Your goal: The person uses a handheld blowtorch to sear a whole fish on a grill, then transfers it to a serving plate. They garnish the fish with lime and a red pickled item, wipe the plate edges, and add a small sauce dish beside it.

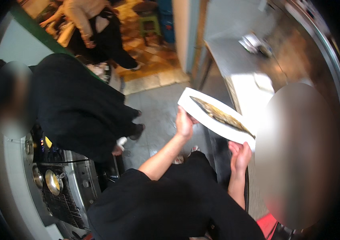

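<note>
Because both hands are on the long white plate (pixel 205 117), the step in hand reads as one of holding and carrying rather than of cooking. The plate is up in front of the person's body, its left end farther away and its right end nearer, and a whole browned fish (pixel 220 115) lies lengthwise along it. The left hand (pixel 185 124) is closed around the near edge by the left end, while the right hand (pixel 240 156) pinches the same edge toward the right end, its fingers bent beneath as far as can be seen. A blurred patch (pixel 298 160) covers whatever is beyond that right end, so I cannot tell whether the plate touches anything there.

To the right, the grey tabletop (pixel 228 54) runs away into the distance; how high the plate is above its level is unclear. On the left, a co-worker in black (pixel 78 104) stands by the stove (pixel 82 182), where a pan with something yellow (pixel 53 182) sits.

In my judgement, any next move calls for both hands to travel together and hold the plate level, since the fish could slide on a tilt, and for room on the blurred side.
</note>
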A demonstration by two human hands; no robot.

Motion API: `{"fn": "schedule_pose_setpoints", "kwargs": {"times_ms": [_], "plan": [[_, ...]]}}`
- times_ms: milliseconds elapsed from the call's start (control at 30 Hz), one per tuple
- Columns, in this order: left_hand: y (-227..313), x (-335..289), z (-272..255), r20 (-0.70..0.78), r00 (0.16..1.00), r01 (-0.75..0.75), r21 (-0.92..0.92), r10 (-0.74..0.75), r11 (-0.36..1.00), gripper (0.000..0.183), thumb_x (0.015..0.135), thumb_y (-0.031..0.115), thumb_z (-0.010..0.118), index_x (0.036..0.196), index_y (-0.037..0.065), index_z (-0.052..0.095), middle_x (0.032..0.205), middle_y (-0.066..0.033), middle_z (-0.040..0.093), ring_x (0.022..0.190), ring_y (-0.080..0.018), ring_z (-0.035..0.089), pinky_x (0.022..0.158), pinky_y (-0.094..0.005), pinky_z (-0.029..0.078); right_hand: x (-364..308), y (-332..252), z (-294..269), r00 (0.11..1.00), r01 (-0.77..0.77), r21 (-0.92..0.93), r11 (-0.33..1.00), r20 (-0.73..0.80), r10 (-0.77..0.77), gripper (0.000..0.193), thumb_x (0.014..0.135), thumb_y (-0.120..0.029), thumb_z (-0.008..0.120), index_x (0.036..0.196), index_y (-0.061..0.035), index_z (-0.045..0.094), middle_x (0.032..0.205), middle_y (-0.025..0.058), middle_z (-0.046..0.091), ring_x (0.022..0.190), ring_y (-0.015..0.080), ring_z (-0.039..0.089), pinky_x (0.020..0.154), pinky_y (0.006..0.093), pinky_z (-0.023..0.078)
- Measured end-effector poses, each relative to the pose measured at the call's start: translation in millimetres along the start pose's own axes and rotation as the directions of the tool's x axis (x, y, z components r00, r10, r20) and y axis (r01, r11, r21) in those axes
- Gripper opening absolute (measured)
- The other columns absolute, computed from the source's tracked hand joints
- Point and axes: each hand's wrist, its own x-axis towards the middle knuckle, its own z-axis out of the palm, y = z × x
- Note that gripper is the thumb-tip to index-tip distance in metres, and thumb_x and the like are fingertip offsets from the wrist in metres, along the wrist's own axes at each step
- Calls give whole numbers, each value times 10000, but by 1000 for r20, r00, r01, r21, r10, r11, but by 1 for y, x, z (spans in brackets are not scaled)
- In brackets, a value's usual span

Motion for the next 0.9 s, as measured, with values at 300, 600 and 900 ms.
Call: {"fn": "schedule_pose_setpoints", "kwargs": {"times_ms": [300, 600, 900], "plan": [[59, 199, -25, -235, 955, -182, 29, 183, 983, 481, 1057, 458, 244, 1125, 73, 524, 897, -55, 637, 715, -141, 636, 609, -295, 539, 153, 36, 161, 993, -61, 51, 997, 105, 55, 385, 1004, -218, 384, 1132, 115, 531, 895, 202, 672, 719, 257, 694, 592, 299, 582], [172, 367, -111, -518, 797, -402, -71, 311, 913, 511, 1050, 466, 246, 1225, 53, 490, 1018, -85, 659, 817, -195, 671, 606, -341, 536, 326, 72, 395, 780, -300, -158, 941, 526, 337, 405, 938, -224, 371, 1177, 86, 471, 922, 245, 658, 745, 325, 693, 626, 369, 593], [260, 569, -176, -601, 757, -382, -86, 258, 920, 478, 1045, 452, 262, 1241, 83, 494, 968, -104, 671, 744, -208, 678, 562, -311, 533, 462, 128, 606, 741, -351, -320, 880, 480, 470, 421, 936, -261, 353, 1206, 35, 482, 937, 212, 674, 732, 287, 680, 635, 374, 576]]}}
